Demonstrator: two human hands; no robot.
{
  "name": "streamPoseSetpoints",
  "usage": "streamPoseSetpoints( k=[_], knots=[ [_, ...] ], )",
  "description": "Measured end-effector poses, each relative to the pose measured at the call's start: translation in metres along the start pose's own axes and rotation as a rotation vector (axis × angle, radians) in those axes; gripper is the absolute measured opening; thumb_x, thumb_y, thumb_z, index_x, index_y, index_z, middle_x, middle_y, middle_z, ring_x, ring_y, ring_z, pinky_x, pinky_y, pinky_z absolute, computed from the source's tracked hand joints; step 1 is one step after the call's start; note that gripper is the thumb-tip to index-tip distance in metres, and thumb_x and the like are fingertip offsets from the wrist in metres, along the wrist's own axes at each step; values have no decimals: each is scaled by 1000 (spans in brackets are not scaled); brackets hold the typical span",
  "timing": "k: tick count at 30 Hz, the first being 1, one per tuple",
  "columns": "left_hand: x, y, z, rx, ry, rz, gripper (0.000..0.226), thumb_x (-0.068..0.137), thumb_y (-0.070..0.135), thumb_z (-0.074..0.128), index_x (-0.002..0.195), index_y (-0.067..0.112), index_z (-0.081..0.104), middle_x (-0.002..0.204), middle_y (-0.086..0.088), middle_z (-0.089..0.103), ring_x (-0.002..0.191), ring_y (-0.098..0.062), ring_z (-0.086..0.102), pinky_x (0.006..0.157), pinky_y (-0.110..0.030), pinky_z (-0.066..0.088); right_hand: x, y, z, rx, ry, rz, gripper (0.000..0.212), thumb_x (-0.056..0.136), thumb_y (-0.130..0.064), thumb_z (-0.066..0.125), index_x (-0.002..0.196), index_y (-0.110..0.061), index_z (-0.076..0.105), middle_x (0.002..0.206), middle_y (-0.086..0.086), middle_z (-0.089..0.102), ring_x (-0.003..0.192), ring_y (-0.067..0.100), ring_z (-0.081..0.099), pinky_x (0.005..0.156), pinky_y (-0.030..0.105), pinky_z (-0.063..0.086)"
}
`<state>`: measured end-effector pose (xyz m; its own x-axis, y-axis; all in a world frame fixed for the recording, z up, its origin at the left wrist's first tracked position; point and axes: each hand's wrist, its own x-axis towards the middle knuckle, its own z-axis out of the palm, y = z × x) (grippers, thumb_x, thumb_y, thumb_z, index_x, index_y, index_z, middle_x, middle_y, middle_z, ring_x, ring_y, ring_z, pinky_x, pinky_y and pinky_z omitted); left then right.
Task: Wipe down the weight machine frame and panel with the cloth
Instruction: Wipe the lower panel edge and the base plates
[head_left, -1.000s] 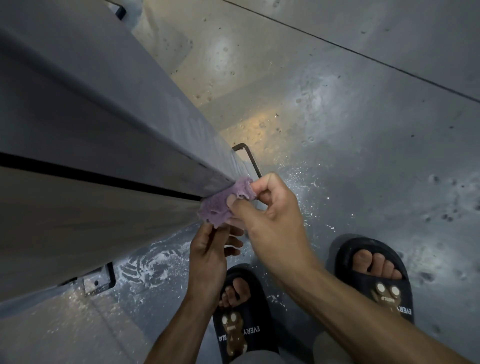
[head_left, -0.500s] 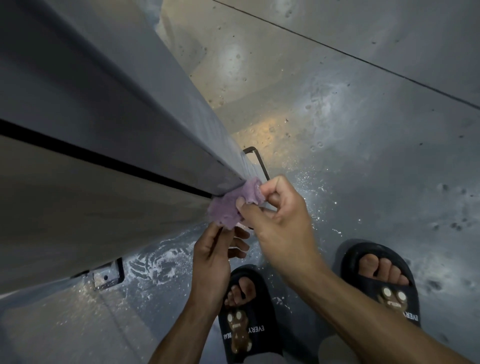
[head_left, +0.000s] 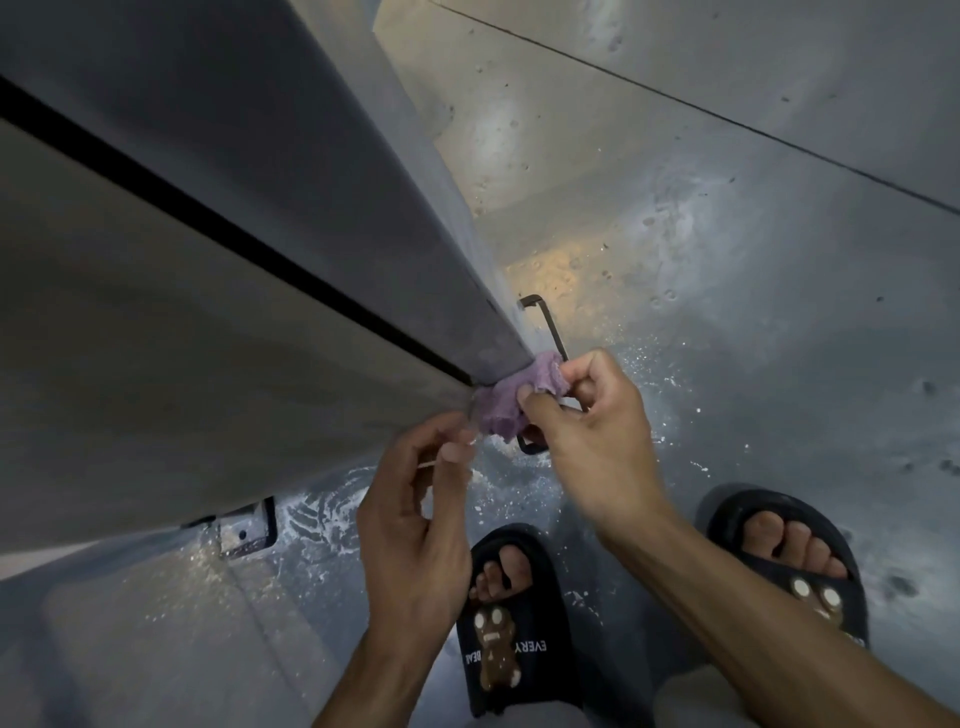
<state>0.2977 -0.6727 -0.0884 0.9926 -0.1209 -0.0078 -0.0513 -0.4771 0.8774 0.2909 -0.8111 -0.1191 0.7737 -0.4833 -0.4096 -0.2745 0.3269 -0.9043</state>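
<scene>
A: Okay, quick one. Where's the cloth (head_left: 501, 402)?

B: Purple, bunched up, pressed against the lower corner of the grey frame (head_left: 363, 249), right where the black seam (head_left: 234, 234) ends. The paler panel (head_left: 156, 364) sits below that seam.

A: Right hand (head_left: 587, 441)?

B: Pinching the cloth from the right side: thumb on its near face, index finger curled over the top edge. The cloth sits just left of the knuckles, between hand and frame.

A: Left hand (head_left: 415, 530)?

B: Below and left of the cloth, fingers curled, fingertips at the cloth's lower left edge by the panel's bottom rim. Looks like thumb and finger pinch that edge, but it's blurred, so the grip isn't certain.

A: Anything else?

B: A dark metal bracket (head_left: 545, 332) on the floor (head_left: 727, 312) just behind the cloth, a bolted foot plate (head_left: 247, 530) further left under the panel. The floor is wet and speckled. Two black slides: left slide (head_left: 511, 623) under the left wrist, right slide (head_left: 789, 561) beyond the right forearm.
</scene>
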Motion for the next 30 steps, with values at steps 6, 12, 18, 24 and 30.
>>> streamPoseSetpoints(
  k=[6,12,18,24,30],
  knots=[
    [-8,-3,-5,97,27,77,28,100,27,55,127,31,61,125,11,63,117,-13,62,91,-15,45,-13,-21,4,62,-41,-105,23,91,-16,77,87,-12,54,89,8,73,77,25,73,75,44,61],
    [-8,-1,-7,26,40,48,30,100,34,55,130,38,57,133,8,58,118,-9,61,87,-11,46,-6,-8,3,57,11,2,21,89,-18,78,85,-16,57,88,7,74,84,31,74,76,56,60],
    [-4,-4,-11,7,65,105,27,101,25,54,127,31,58,127,-1,63,119,-24,62,94,-21,46,-14,-24,5,59,-47,-112,23,90,-12,76,82,-15,55,80,0,71,74,17,69,72,42,61],
    [-6,-6,-14,-17,85,48,22,98,26,56,117,35,60,121,3,65,114,-18,63,91,-17,46,-9,-18,12,112,7,-36,22,86,-15,78,84,-12,56,89,14,69,90,41,70,79,60,59],
    [-5,-3,-18,17,15,75,32,101,28,53,133,33,59,131,10,62,123,-14,60,96,-16,45,-17,-33,8,168,-44,-92,26,90,-12,78,91,1,55,88,17,71,86,40,72,77,58,59]
  ],
)
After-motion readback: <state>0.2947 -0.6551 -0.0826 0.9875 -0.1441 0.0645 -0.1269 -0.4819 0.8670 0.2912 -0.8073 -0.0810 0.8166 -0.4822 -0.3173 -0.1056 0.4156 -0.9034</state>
